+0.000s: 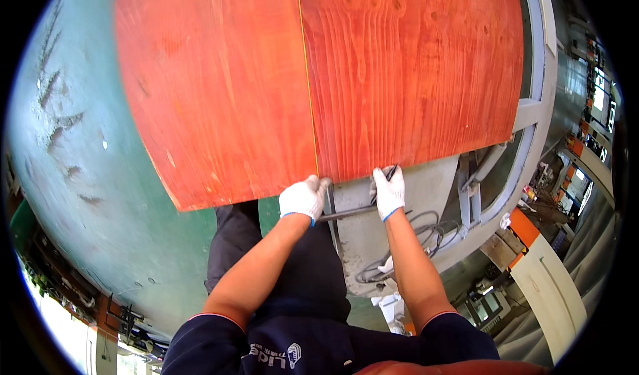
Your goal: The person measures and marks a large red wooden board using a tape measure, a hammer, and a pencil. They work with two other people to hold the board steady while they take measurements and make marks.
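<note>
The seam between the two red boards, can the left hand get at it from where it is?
Probably yes: the left hand already rests at the near edge, right by the seam, with nothing between.

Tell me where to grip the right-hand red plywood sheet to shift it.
Grip the right plywood sheet at its near edge, coming from below, where it overhangs the grey machine frame. The right hand already sits there, the left hand at the seam.

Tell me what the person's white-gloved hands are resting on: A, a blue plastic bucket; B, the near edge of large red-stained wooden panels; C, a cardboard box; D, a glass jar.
B: both the left hand and the right hand sit at the near edge of the large red-stained wooden panels, beside the seam.
</note>
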Demonstrator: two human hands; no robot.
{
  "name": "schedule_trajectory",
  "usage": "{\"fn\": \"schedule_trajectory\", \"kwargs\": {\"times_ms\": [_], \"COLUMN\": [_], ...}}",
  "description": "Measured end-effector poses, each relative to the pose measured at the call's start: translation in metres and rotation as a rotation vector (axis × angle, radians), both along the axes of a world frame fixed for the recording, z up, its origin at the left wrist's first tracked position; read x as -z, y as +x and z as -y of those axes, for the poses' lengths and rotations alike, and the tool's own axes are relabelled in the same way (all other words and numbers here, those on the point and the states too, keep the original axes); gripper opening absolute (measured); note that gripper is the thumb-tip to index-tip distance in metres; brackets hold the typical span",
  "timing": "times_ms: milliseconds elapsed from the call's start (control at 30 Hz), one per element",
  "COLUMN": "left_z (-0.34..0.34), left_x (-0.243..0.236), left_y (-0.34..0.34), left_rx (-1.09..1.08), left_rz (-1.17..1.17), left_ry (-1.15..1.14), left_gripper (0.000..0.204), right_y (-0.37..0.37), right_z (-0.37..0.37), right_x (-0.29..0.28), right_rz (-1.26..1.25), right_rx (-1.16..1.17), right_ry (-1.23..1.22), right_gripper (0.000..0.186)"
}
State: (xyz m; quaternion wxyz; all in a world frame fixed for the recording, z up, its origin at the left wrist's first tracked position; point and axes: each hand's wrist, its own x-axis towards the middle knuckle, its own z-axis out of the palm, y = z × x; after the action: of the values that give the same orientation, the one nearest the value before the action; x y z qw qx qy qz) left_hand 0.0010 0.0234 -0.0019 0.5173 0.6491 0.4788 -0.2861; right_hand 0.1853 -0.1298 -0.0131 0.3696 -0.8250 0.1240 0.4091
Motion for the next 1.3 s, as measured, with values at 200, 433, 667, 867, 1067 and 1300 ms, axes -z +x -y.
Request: {"fn": "schedule_trajectory", "kwargs": {"times_ms": [200,433,667,867,1067,1300], "left_z": [-0.003,-0.005,-0.013,-0.017,-0.018,-0.031], "left_x": [-0.002,-0.004,-0.008,-0.01,-0.008,-0.006], "left_y": [0.002,0.001,0.002,0.004,0.005,0.012], "left_rx": [0.021,0.013,0.046,0.076,0.09,0.148], "left_rz": [-0.016,-0.019,-0.024,-0.041,-0.064,-0.098], "left_ry": [-0.03,-0.07,-0.106,-0.136,-0.178,-0.287], "left_gripper": [0.056,0.054,0.056,0.057,0.057,0.058], "right_y": [0.002,0.028,0.046,0.062,0.071,0.072], "right_z": [0.003,-0.05,-0.148,-0.3,-0.379,-0.395], "right_x": [0.0,-0.039,-0.078,-0.056,-0.032,-0.033], "right_rz": [0.127,0.114,0.061,0.264,0.255,0.17], "right_rx": [-0.24,-0.882,-1.037,-0.934,-0.883,-0.882], "right_ry": [-0.121,-0.631,-0.516,-0.163,-0.299,-0.433], "right_gripper": [0.022,0.036,0.049,0.053,0.053,0.057]}}
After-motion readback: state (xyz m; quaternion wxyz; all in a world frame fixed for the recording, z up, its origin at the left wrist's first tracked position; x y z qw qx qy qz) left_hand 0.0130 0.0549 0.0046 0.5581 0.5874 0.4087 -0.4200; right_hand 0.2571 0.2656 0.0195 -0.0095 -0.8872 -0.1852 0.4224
